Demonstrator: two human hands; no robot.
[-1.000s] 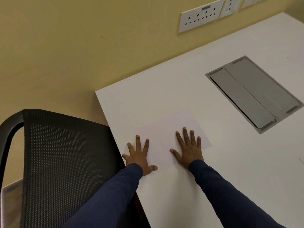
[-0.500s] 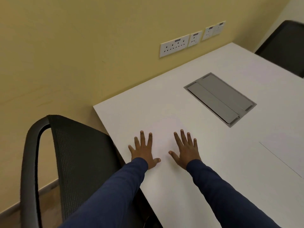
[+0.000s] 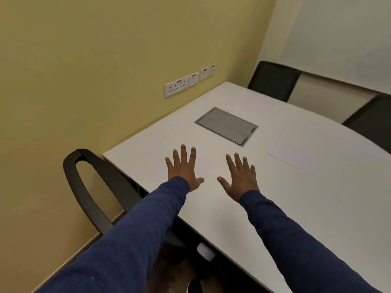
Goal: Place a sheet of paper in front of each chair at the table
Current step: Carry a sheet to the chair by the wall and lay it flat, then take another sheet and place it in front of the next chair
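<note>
Both hands are spread flat over the near left part of the white table (image 3: 317,208), fingers apart, holding nothing. My left hand (image 3: 183,169) and my right hand (image 3: 239,176) hover at a faint white sheet of paper (image 3: 208,163) that lies in front of the black mesh chair (image 3: 99,187) at the table's left end. I cannot tell whether the palms touch it. A second white sheet (image 3: 296,149) lies further right on the table, toward the two black chairs (image 3: 273,80) (image 3: 372,121) on the far side.
A grey metal cable hatch (image 3: 226,125) is set flush into the tabletop beyond my hands. White wall sockets (image 3: 176,85) sit on the yellow wall just above the table's far edge. The floor shows under the near table edge.
The view has lifted and swung right, bringing the far chairs and the second sheet into sight. Both hands have spread wider apart and seem raised slightly off the sheet.
</note>
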